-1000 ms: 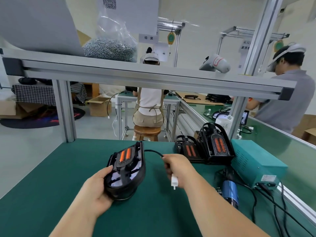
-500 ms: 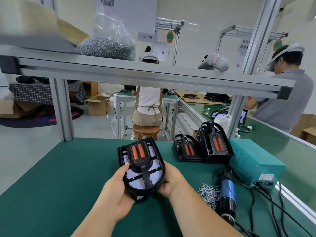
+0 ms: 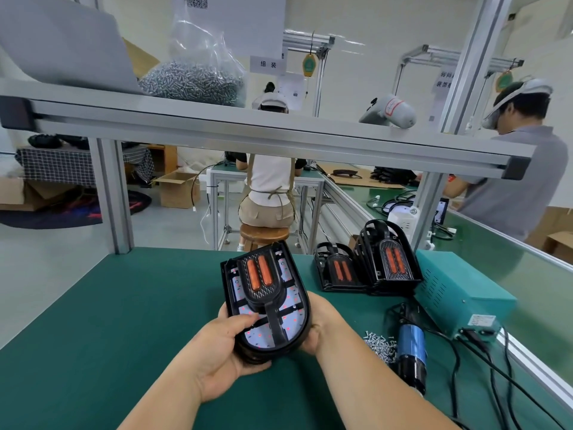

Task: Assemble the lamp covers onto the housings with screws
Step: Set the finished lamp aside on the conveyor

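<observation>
Head view: the lamp unit [image 3: 266, 305], cover seated on its housing, is held tilted above the green bench mat [image 3: 93, 336], so the step in hand appears to be aligning the cover before fastening. The left hand [image 3: 217, 352] grips the lower rim, thumb flat on the cover face and fingers curled beneath; the right hand [image 3: 322, 324] clasps the right edge, its fingers hidden behind the housing. The next move calls for freeing the right hand to reach the loose screws [image 3: 379, 344] and the electric screwdriver [image 3: 410, 349] just beside them.
</observation>
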